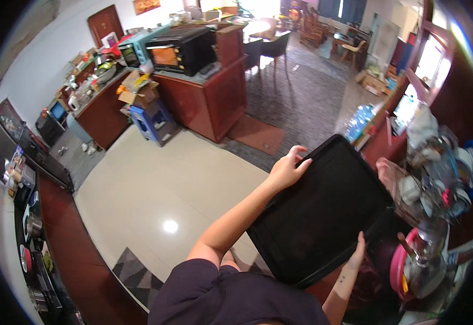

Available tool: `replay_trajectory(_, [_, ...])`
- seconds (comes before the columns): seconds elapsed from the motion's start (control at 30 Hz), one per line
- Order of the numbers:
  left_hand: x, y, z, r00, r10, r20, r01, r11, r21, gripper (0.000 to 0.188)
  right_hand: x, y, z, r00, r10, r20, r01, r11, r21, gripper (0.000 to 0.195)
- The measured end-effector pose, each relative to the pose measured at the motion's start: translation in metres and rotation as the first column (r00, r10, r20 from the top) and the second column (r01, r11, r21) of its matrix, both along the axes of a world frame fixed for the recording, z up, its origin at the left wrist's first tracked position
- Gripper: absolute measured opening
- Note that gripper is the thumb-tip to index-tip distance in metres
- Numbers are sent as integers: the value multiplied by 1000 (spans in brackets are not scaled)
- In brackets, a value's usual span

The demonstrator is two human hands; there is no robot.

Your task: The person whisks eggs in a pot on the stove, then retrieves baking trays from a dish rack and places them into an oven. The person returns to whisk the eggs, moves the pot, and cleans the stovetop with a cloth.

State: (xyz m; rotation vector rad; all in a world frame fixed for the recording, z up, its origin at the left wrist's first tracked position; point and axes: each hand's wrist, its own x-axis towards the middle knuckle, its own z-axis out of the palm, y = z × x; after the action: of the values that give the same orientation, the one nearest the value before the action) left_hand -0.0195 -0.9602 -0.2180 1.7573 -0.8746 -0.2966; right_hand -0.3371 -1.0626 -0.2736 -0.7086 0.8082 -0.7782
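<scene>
A large black rectangular tray (326,209) with a raised rim is tilted in front of my body, its inner face towards me. My left hand (290,167) grips its upper left edge, with the thumb along the rim and the fingers partly behind it. At the lower right edge, my right hand (357,252) holds the tray, thumb up; the other fingers are hidden. Close by on the right stands a pink basin (399,260), with a metal pan (427,276) beside it.
Dishes and bowls crowd a rack (435,183) on the right counter. A black toaster oven (183,50) stands on a reddish-brown counter (228,95). Below it, a blue plastic stool (153,122) bears a cardboard box (138,91). Pale tiles (167,183) cover the floor.
</scene>
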Motion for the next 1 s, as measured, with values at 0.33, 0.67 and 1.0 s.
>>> replay_trajectory(0.33, [302,318,-92,854,441,-276,-441,895,66,36,361,112,-93,903,429,-11,-428,902,50,29])
replay_trajectory(0.67, [586,434,-83,748,552,-368,-566,820,81,31,674,190,-151,800,594,83,-595,769,231,34])
replay_trajectory(1.0, [960,431,-22,799,316,-511,-421,902,-100,34,911,255,-82,881,424,208,-468,842,269,39])
